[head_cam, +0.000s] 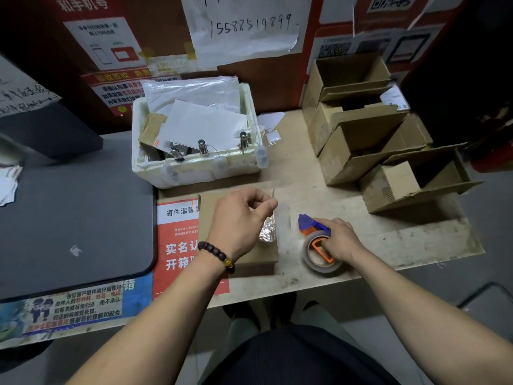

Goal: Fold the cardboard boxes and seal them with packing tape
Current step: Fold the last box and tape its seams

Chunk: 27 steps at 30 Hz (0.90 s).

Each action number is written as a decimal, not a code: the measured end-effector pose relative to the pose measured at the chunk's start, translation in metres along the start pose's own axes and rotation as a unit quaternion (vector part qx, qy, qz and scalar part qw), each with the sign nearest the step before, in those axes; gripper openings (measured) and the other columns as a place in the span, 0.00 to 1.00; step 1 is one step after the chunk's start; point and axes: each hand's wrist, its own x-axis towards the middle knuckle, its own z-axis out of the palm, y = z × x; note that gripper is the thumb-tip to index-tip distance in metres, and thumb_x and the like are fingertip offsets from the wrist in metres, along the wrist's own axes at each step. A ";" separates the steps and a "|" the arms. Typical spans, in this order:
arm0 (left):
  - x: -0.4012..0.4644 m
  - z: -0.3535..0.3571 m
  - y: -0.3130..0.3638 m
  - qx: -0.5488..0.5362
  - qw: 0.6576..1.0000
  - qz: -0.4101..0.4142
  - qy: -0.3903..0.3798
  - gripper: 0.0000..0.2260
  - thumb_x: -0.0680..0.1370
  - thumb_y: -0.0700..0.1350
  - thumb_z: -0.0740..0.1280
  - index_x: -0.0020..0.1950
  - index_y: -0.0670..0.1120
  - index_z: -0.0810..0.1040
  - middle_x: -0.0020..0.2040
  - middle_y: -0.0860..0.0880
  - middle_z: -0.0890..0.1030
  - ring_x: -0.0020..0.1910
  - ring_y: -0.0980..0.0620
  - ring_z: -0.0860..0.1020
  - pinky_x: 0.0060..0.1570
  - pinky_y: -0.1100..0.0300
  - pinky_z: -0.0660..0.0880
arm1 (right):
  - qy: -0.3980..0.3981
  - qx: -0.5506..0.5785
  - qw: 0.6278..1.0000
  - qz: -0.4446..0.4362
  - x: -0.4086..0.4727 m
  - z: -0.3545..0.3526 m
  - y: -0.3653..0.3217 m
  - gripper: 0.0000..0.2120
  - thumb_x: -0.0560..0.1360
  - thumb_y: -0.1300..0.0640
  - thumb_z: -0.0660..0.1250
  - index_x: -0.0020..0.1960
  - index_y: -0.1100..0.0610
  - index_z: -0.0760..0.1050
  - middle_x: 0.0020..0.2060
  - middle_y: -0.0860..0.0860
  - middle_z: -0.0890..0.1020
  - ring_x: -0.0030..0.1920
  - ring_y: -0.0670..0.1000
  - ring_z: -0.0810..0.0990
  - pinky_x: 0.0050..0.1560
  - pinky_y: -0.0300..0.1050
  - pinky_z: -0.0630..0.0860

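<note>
The left hand hovers over the flat brown cardboard box on the scuffed bench, fingers curled, pinching a crinkled clear tape strip. Right-hand fingers grip the blue-and-orange tape dispenser, just right of the box.

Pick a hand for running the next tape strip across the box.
Right. The right hand already grips the tape dispenser on the table just right of the cardboard box. The left hand is over the box, fingers curled, better placed to steady it.
</note>
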 end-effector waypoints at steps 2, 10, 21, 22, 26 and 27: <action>-0.002 -0.001 -0.002 0.007 1.000 0.006 -0.012 0.08 0.78 0.50 0.74 0.40 0.50 0.83 0.37 0.54 0.84 0.39 0.60 0.80 0.41 0.69 0.72 | 0.042 0.088 0.993 -0.061 -0.006 -0.013 -0.028 0.27 0.76 0.63 0.63 0.73 0.48 0.73 0.70 0.50 0.71 0.74 0.53 0.65 0.71 0.39 0.60; 0.005 -0.007 -0.023 -0.036 0.998 -0.038 0.019 0.08 0.77 0.50 0.74 0.40 0.49 0.84 0.34 0.56 0.83 0.35 0.59 0.79 0.39 0.65 0.73 | -0.160 0.440 0.861 -0.199 -0.043 -0.050 -0.129 0.16 0.77 0.53 0.71 0.53 0.67 0.80 0.44 0.63 0.83 0.47 0.54 0.84 0.54 0.47 0.80; -0.034 0.054 -0.097 0.115 0.983 -0.100 0.097 0.12 0.76 0.60 0.73 0.42 0.52 0.82 0.35 0.55 0.82 0.45 0.48 0.80 0.49 0.49 0.77 | -0.118 0.551 0.821 0.095 -0.053 0.026 -0.075 0.13 0.72 0.55 0.76 0.46 0.64 0.77 0.32 0.55 0.81 0.32 0.51 0.81 0.36 0.42 0.80; -0.035 0.057 -0.100 0.133 0.982 -0.090 0.099 0.12 0.76 0.60 0.72 0.43 0.52 0.82 0.35 0.55 0.81 0.46 0.47 0.79 0.50 0.50 0.75 | -0.104 0.554 0.820 0.097 -0.054 0.032 -0.072 0.14 0.73 0.53 0.75 0.47 0.64 0.77 0.32 0.55 0.80 0.33 0.51 0.80 0.36 0.42 0.79; -0.037 0.066 -0.105 0.195 0.974 -0.058 0.095 0.13 0.78 0.60 0.69 0.43 0.52 0.82 0.37 0.53 0.82 0.47 0.46 0.78 0.49 0.51 0.71 | -0.014 0.525 0.847 0.086 -0.056 0.053 -0.066 0.14 0.83 0.53 0.67 0.46 0.64 0.78 0.31 0.53 0.78 0.33 0.51 0.78 0.38 0.43 0.78; -0.037 0.067 -0.107 0.212 0.972 -0.047 0.095 0.13 0.79 0.60 0.69 0.43 0.52 0.82 0.37 0.52 0.82 0.46 0.46 0.78 0.49 0.51 0.70 | 0.007 0.501 0.862 0.081 -0.056 0.057 -0.065 0.14 0.83 0.53 0.66 0.45 0.63 0.79 0.30 0.53 0.79 0.33 0.51 0.78 0.38 0.43 0.77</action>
